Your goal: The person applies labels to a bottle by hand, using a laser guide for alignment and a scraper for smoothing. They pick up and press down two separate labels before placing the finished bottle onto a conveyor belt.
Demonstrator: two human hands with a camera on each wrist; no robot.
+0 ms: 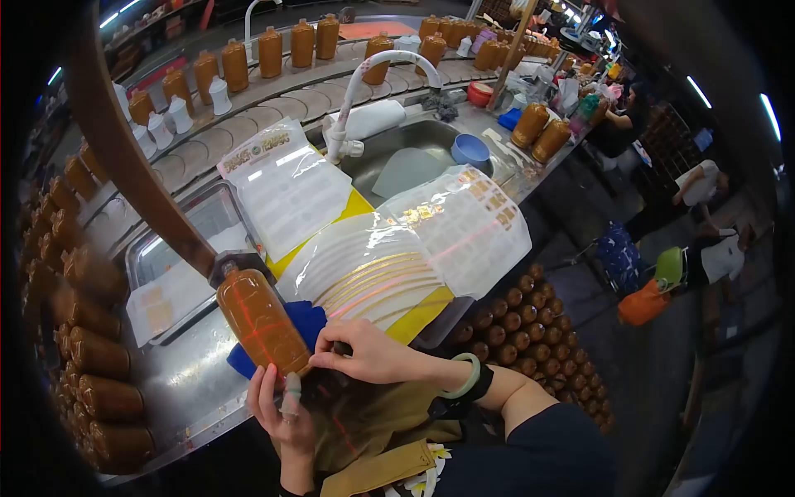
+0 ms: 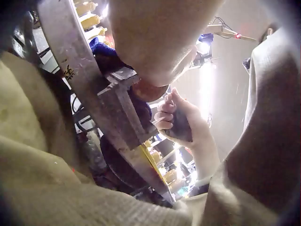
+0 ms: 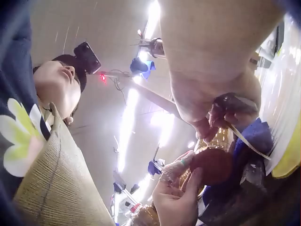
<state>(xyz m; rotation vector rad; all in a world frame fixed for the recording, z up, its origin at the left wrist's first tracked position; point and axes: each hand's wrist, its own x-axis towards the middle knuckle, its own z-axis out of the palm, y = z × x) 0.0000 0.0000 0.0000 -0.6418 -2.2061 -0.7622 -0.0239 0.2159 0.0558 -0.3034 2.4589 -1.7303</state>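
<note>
Apparently to keep it from rolling, I see the left hand [image 1: 277,406] gripping the base of 1 brown bottle [image 1: 261,323] lying on a blue cloth [image 1: 310,319], while the right hand [image 1: 364,352], fingers curled, pinches its near side, with label sheets [image 1: 373,269] just beyond.

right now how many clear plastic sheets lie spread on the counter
3: left sheet beside the faucet, right sheet farthest right, gold-striped sheet between them. Others may lie hidden underneath.
</note>
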